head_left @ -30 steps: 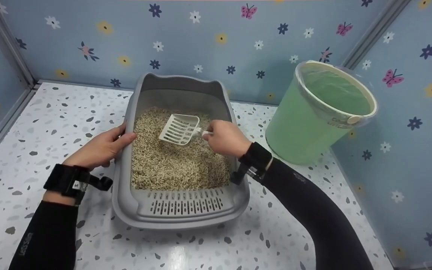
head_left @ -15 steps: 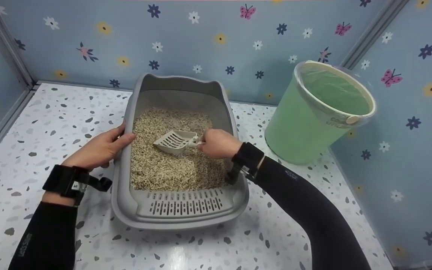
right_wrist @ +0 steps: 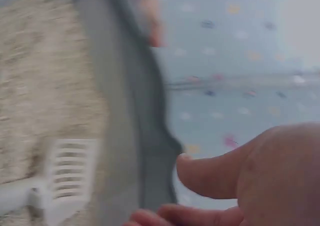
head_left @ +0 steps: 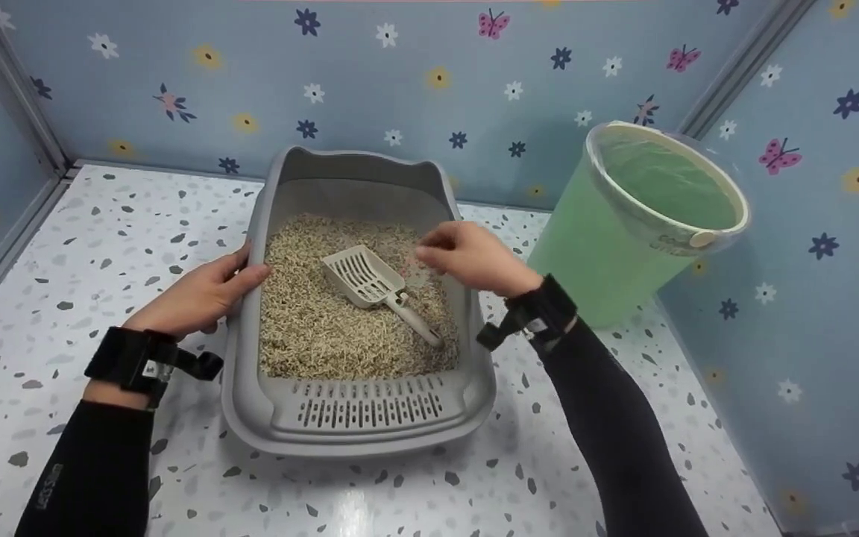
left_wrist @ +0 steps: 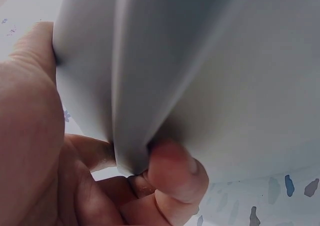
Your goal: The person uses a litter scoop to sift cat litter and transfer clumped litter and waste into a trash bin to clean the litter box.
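Observation:
A grey litter box (head_left: 359,441) stands on the speckled surface, its bottom covered with tan pellet litter (head_left: 325,339). My left hand (head_left: 194,294) grips the box's left rim; the left wrist view shows fingertips (left_wrist: 175,168) hooked under the rim (left_wrist: 150,61) and the thumb on its other side. On the litter lies a pale slotted litter scoop (head_left: 383,291), handle toward the lower right. My right hand (head_left: 478,257) is apart from the scoop, over the box's right side, fingers loosely bent and nothing visible in them. In the right wrist view the scoop (right_wrist: 72,178) is blurred.
To the right of the box stands a green bin (head_left: 586,261) with a clear plastic liner over its cream rim. Blue flowered wall panels (head_left: 370,97) close off the back and both sides. Speckled surface (head_left: 131,224) extends around the box.
The right hand dipped the scoop down to the litter, let go of it, and moved up and right. The scoop has turned, its handle now pointing toward the lower right. The left hand stays put.

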Demonstrator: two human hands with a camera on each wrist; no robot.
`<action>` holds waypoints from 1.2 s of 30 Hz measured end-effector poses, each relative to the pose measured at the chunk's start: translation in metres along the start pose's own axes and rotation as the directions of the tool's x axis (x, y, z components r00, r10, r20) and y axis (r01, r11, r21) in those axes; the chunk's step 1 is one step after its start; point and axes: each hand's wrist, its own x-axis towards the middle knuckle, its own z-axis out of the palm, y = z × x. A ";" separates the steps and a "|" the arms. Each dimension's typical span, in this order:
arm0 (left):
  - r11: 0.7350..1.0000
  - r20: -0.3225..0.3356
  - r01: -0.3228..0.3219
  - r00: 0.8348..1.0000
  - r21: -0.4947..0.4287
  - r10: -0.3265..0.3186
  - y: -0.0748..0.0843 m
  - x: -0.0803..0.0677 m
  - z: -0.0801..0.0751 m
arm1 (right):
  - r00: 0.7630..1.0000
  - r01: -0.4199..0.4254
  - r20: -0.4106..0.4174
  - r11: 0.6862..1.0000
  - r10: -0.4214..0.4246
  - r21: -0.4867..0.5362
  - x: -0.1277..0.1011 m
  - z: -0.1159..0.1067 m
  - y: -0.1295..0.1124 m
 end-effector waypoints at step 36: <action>0.983 0.114 -0.092 0.991 0.160 0.074 0.009 -0.010 -0.017 | 0.987 -0.163 0.136 0.529 0.090 0.833 -0.008 0.034 0.157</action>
